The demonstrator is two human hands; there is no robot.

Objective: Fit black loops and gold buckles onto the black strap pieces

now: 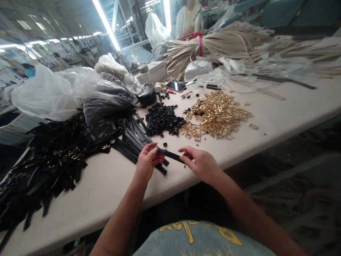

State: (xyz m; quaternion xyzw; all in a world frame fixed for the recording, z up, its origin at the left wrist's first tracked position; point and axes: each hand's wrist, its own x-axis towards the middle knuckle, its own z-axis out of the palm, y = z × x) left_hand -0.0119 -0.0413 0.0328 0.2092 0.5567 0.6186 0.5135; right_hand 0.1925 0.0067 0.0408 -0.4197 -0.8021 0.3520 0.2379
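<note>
A black strap (170, 155) is stretched between my two hands, just above the near edge of the table. My left hand (149, 156) pinches its left part, and my right hand (195, 159) pinches the right end between thumb and fingers. Beneath and behind my left hand lie loose black straps (130, 140) in a fanned bundle. Beyond the held strap is a heap of small black loops (163, 119). To its right spreads a pile of gold-coloured buckles (220, 113). One single black loop (165, 144) sits close behind the strap.
A large heap of black straps with gold buckles (53, 153) covers the left of the table (266, 117). Behind stand plastic bags (61, 90), a dark lidded pot (147, 95), a phone (176, 86) and a tied bundle of beige strips (213, 44). Another person (188, 19) is at the back.
</note>
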